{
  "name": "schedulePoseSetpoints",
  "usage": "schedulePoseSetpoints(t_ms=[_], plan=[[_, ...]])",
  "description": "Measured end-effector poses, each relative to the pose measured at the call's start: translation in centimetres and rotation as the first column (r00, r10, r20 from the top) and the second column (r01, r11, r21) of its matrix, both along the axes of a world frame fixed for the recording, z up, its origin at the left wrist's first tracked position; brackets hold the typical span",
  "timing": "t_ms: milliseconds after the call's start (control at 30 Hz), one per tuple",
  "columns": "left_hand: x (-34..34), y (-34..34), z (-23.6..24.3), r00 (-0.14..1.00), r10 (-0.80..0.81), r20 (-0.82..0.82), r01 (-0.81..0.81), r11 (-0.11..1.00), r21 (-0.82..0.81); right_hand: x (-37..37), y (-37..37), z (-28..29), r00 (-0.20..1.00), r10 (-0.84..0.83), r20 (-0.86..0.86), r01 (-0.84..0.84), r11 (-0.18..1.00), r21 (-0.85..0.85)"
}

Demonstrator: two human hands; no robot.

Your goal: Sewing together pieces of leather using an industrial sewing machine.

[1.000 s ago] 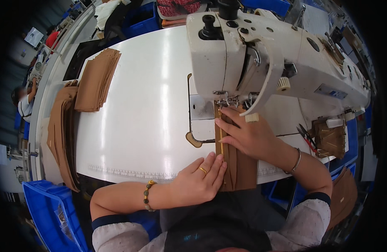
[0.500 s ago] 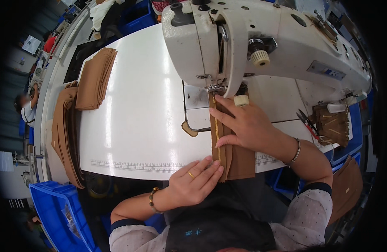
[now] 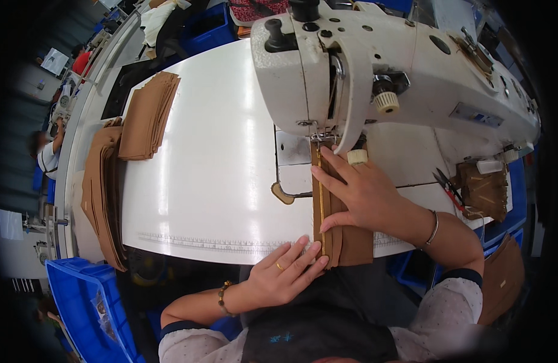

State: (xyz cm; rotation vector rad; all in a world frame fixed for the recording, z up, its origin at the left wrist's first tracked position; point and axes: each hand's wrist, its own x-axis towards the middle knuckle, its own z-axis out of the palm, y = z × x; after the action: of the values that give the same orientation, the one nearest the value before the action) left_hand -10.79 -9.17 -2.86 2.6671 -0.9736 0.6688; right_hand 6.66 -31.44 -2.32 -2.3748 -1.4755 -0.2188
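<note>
The right hand (image 3: 367, 193) lies flat and open, palm down, on a brown fabric piece (image 3: 345, 236), with its fingers spread toward the needle area and the thumb pressing the lower part of the cloth. The left hand (image 3: 288, 272) rests at the near edge of the table, fingers loosely extended and close together, their tips touching the lower left corner of the same fabric; neither hand grips anything, both only press.

The white sewing machine (image 3: 376, 72) fills the upper right of the view, its head hanging over the work. Under it spreads the white table (image 3: 212, 157), with a printed ruler strip along its near edge. The brown fabric piece runs from the presser foot back toward the person and hangs a little over the table edge, with a gold zipper (image 3: 320, 199) lying along its left side, straight under the needle.

On the far left of the table sit two stacks of tan fabric pieces (image 3: 149, 115), one flat on the top, the other draped over the side. A blue plastic bin (image 3: 88, 302) stands on the floor at lower left. To the right of the machine lies a small brown pouch (image 3: 482, 187) with scissors (image 3: 445, 181) just beside it
</note>
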Motion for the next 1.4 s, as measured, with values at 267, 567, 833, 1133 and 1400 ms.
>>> schedulePoseSetpoints(t_ms=[267, 567, 833, 1133, 1400], plan=[[-1.8, 14.1, 1.5, 0.831, 0.556, -0.017, -0.553, 0.829, 0.078, -0.1, 0.0, 0.7, 0.999, -0.012, -0.031, 0.01, 0.997, -0.074], [-5.3, 35.8, 5.2, 0.009, 0.999, 0.035, -0.994, 0.005, 0.11, -0.2, 0.0, 0.1, 0.999, -0.036, -0.029, 0.035, 0.998, -0.057], [-5.3, 36.7, 5.1, 0.11, 0.993, 0.039, -0.967, 0.098, 0.234, -0.1, 0.0, 0.3, 0.998, -0.024, 0.05, 0.027, 0.998, -0.06], [-6.4, 39.3, 6.6, 0.223, 0.968, 0.115, -0.948, 0.188, 0.258, 0.0, -0.1, 0.1, 0.996, -0.014, 0.083, 0.019, 0.998, -0.053], [-2.6, 30.7, 17.1, 0.349, 0.934, 0.074, -0.92, 0.327, 0.218, 0.0, 0.0, 0.3, 0.994, 0.001, 0.107, 0.003, 0.999, -0.034]])
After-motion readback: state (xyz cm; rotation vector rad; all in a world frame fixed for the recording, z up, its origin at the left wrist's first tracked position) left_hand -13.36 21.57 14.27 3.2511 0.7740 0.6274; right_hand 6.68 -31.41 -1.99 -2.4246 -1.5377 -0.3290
